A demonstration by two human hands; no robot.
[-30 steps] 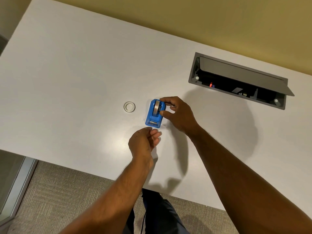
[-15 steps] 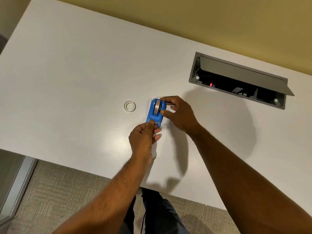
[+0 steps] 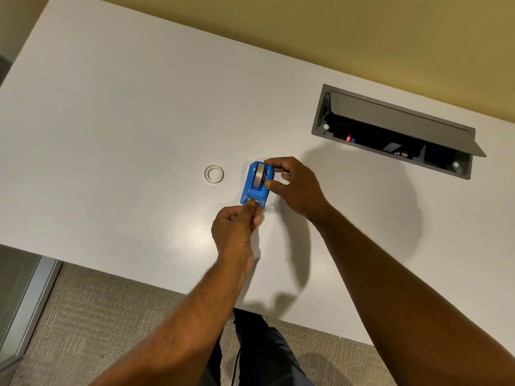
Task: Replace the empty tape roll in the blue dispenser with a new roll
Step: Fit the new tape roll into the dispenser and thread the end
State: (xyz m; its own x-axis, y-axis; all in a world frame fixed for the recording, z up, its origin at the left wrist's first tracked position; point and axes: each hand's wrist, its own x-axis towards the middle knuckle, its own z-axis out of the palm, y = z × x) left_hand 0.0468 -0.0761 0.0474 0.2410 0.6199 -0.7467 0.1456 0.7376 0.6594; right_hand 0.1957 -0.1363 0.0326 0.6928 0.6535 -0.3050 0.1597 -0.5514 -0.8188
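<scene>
A roll (image 3: 260, 177) already sits in the dispenser (image 3: 255, 185) mid-table (image 3: 111, 121), so I judge the swap nearly done: my right hand (image 3: 295, 185) pinches the dispenser's side between thumb and forefinger while my left hand's (image 3: 237, 228) fingertips press together at the cutter end, apparently seating the tape's end. The empty ring (image 3: 214, 174) lies just left, apart from the dispenser, the open cable hatch (image 3: 395, 129) well off right; nothing blocks me.

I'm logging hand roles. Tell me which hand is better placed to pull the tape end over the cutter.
Left. The left hand already has its fingertips at the cutter end of the blue plastic tape dispenser, while the right hand grips the dispenser's side by the grey tape roll, steadying it.
</scene>
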